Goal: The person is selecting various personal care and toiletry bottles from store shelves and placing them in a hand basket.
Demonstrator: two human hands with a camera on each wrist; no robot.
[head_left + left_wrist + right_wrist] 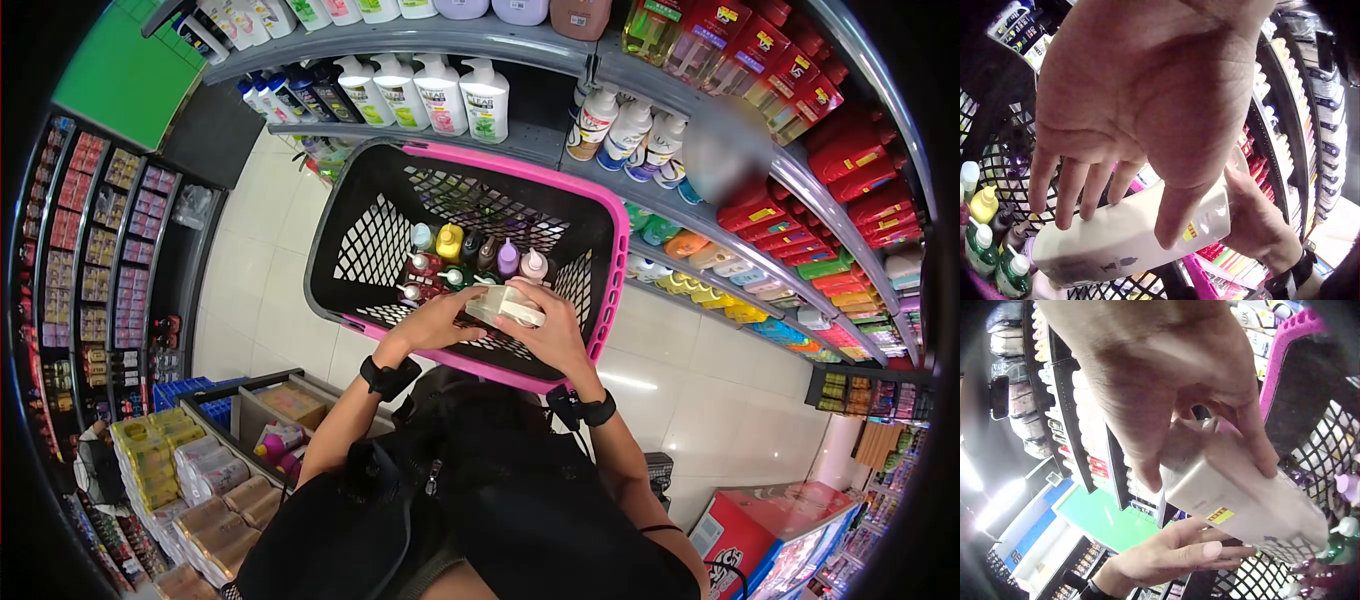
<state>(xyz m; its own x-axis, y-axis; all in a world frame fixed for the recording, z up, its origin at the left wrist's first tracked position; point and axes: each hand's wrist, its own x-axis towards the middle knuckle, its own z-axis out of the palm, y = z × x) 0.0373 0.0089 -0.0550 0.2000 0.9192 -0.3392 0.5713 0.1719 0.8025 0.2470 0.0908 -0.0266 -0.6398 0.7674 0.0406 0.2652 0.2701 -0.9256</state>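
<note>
Above a black shopping basket (pixel 520 172) with a pink rim, in a shop aisle, a person's left grip (pixel 435 322) lies released, its straight fingers resting against a white bottle (pixel 505 305). That bottle lies on its side over the basket's small coloured bottles (pixel 470 262). At its right end the right grip (pixel 555 338) curls round it, grasping it. Further right run shelves (pixel 690 212) of toiletries.

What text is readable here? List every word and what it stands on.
"LUX": shelf bottles.
"HEAD": white pump bottles, only partly legible.
Too blurred: the held bottle, its yellow sticker and dark print.
Other shelf labels: too small.
</note>
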